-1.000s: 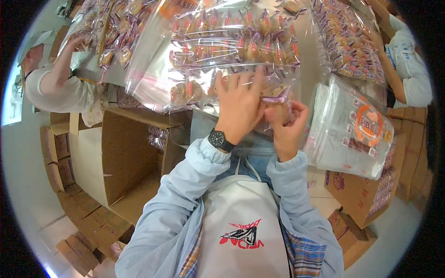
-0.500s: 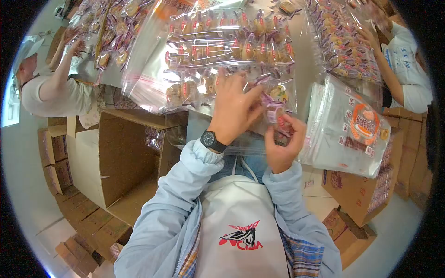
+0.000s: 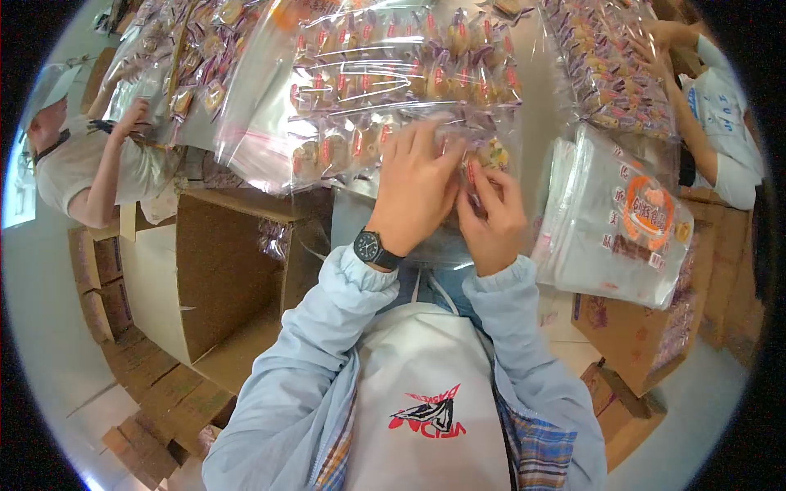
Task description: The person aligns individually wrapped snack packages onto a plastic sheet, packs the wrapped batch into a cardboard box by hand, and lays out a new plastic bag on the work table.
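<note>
Across the bench (image 3: 534, 90), two far rows of wrapped cakes (image 3: 360, 82) look complete under clear film (image 3: 385, 69); the near row's right end seems unfinished. My left hand (image 3: 413, 188) spreads its grip loosely over that row. My right hand (image 3: 494, 214) bunches its fingertips there, on what I cannot tell. Beside it, printed bags (image 3: 602, 258) carry an orange logo (image 3: 647, 214) in Chinese, too small to read fully.

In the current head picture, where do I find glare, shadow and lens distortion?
Head view: white glare streaks cross the transparent plastic bag by the bare left hand; same view: the large open brown cardboard box at left is darker inside; same view: the image curves, fisheye-like, toward black corners.
</note>
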